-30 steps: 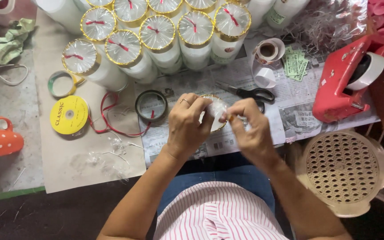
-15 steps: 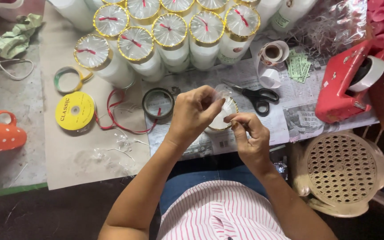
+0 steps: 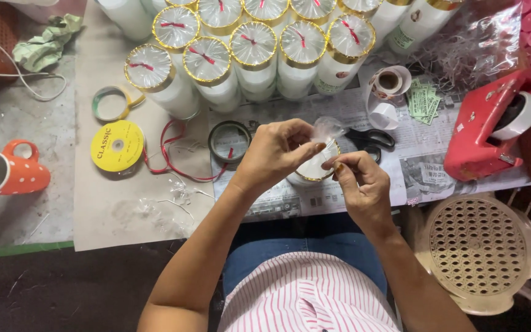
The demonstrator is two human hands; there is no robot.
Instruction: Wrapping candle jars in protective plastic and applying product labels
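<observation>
A white jar with a gold rim point(image 3: 314, 171) stands on the newspaper point(image 3: 425, 154) in front of me, covered with clear plastic wrap. My left hand point(image 3: 275, 152) pinches the gathered wrap point(image 3: 326, 130) above the jar's top. My right hand point(image 3: 357, 183) sits just right of the jar with its fingertips pinched together at the gold rim, holding something thin that I cannot make out. A ring shows on my left hand.
Several wrapped gold-rimmed jars with red ties point(image 3: 253, 46) stand at the back. Black scissors point(image 3: 370, 139), a yellow ribbon spool point(image 3: 117, 146), a red ribbon point(image 3: 167, 157), a dark tape roll point(image 3: 228, 140), a red tape dispenser point(image 3: 490, 126), an orange mug point(image 3: 10, 175) and a beige plastic stool point(image 3: 477, 246) surround the spot.
My left hand has lifted the gathered wrap higher above the jar. My right hand slid down to the jar's right rim. The camera view shifted a little.
</observation>
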